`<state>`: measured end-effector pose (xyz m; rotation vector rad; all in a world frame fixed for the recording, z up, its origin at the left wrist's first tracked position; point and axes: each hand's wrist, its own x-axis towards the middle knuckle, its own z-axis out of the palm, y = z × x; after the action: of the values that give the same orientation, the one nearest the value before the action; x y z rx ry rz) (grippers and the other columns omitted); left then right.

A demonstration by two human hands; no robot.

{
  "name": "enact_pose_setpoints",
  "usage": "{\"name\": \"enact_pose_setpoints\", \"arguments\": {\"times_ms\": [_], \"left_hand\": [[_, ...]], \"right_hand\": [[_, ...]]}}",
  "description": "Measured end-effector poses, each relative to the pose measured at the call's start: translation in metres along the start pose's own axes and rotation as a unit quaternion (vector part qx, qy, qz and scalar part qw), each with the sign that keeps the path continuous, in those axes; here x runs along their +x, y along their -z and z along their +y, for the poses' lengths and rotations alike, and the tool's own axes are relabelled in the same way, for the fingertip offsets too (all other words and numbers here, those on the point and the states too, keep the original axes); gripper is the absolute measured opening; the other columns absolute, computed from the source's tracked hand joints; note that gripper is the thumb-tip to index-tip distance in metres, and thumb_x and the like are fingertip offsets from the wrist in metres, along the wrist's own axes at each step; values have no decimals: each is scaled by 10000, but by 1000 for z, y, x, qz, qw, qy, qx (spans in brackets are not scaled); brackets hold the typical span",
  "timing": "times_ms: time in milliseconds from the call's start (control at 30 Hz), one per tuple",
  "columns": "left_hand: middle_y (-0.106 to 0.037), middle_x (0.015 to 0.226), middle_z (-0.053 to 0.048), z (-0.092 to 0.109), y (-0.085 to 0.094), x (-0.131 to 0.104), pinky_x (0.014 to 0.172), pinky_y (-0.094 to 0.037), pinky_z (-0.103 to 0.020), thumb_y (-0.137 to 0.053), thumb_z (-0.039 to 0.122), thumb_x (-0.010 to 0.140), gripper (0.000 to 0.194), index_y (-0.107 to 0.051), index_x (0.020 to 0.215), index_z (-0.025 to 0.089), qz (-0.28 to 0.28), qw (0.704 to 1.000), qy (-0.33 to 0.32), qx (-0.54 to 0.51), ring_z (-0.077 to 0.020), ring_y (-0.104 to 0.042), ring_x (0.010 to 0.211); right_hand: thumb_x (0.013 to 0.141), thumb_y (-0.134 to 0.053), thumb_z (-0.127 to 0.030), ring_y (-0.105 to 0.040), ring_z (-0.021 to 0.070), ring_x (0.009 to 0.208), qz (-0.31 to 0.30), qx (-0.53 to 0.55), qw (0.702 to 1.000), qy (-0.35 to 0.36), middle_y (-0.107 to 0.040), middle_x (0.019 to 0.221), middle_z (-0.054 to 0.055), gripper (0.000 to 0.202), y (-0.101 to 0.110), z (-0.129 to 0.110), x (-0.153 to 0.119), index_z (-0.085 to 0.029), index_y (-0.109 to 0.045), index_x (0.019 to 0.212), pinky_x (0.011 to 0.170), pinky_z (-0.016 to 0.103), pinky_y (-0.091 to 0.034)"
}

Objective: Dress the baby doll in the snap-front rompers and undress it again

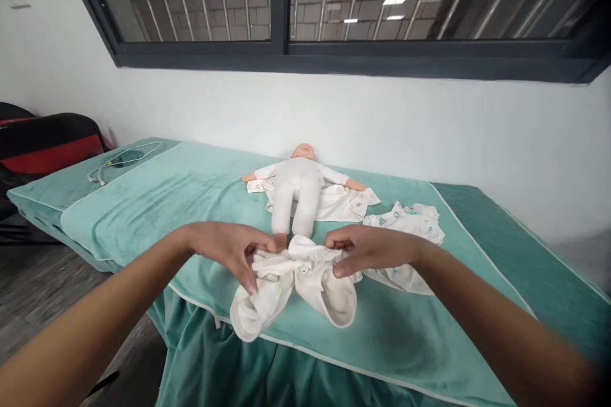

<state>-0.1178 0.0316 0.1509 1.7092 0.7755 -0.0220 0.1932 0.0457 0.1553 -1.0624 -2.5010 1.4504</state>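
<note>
My left hand (233, 251) and my right hand (370, 247) pinch the two sides of a pair of white baby pants (303, 270) with a small green print. The pants are bunched up, and their two wide leg openings hang toward me. Just beyond them a baby doll (300, 184) with a white cloth body lies on its back, arms spread and legs toward me. One foot is partly hidden behind the pants. A white printed baby top (334, 205) is spread beneath the doll. Close to my right forearm lies another white printed baby garment (405, 226), crumpled and partly covered by the arm.
A green cloth (143, 203) with pale edging covers the bed. On its far left lies a white cord (125, 159) beside a dark green item. Black and red chairs (52, 143) stand at the left. The wall and a barred window (281, 54) close off the back.
</note>
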Motion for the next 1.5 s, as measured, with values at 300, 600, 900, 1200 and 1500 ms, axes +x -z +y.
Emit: {"name": "enact_pose_setpoints", "arguments": {"times_ms": [300, 600, 900, 1200, 1500], "left_hand": [[-612, 776, -11, 62, 23, -15, 621, -468, -260, -706, 464, 812, 318, -647, 887, 160, 393, 908, -126, 68, -162, -608, 716], [-565, 867, 3, 85, 17, -24, 833, -487, -335, -631, 400, 877, 273, -599, 941, 137, 640, 716, -227, 162, -203, -607, 972], [-614, 744, 3, 96, 14, -52, 671, -462, -295, -721, 340, 796, 160, -625, 801, 211, 662, 679, -207, 241, -176, -578, 775], [-636, 776, -8, 86, 19, -58, 658, -470, -283, -746, 347, 786, 180, -659, 844, 201, 653, 702, -222, 179, -162, -589, 754], [-658, 918, -28, 97, 6, -24, 791, -558, -336, -740, 327, 817, 168, -648, 904, 216, 590, 746, -306, 31, -211, -654, 975]], "right_hand": [[848, -629, -576, -553, 155, 667, 242, -231, 942, 23, -648, 787, 3, 350, 51, -61, 0, -228, -667, 836, 583, 274, -367], [923, -481, -638, -585, 117, 767, 462, -240, 843, 134, -633, 829, -10, 502, 54, -111, -2, -171, -656, 868, 671, 280, -403], [856, -676, -536, -477, 124, 589, 428, -299, 839, 156, -541, 612, -22, 366, 49, -132, -9, -202, -630, 711, 575, 288, -353], [830, -671, -608, -519, 151, 662, 418, -195, 875, 148, -600, 725, 8, 404, 54, -114, 0, -221, -633, 718, 596, 298, -399], [748, -710, -695, -560, 167, 768, 378, 40, 901, 211, -547, 770, 0, 505, 18, -131, 44, -232, -509, 776, 641, 291, -435]]}}
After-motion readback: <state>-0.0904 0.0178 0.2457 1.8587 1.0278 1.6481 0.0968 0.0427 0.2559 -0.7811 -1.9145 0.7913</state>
